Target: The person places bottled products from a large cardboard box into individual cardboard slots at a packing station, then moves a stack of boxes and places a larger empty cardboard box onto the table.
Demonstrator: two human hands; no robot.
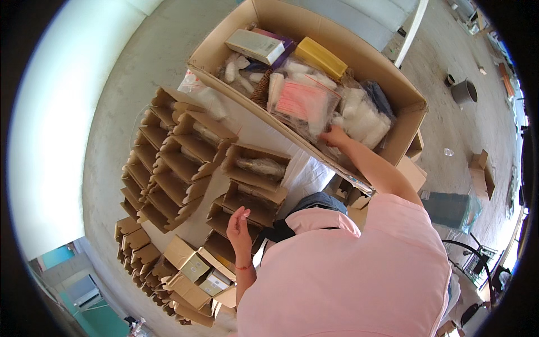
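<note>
A large open cardboard box [359, 48] at the top holds plastic-wrapped goods. My right hand [335, 137] reaches inside it, fingers curled at the lower corner of a clear plastic packet with pink contents [303, 100]; its fingertips are partly hidden. White wrapped bundles [365, 121] lie beside that hand. A yellow box [321, 57], a white and grey carton [255, 46] and a brown woven piece [261, 90] are also in the box. My left hand [240, 229] is raised over small open cartons [255, 199], its fingers loosely bent and apart from the thumb, with nothing visible in it.
Rows of small open cardboard cartons [168, 163] stand to the left; a few hold clear-wrapped items [261, 167]. Lower left, an open carton [181, 251] contains small boxes [215, 282]. On the floor at right are a grey bucket [464, 92] and a plastic-wrapped bundle [446, 209].
</note>
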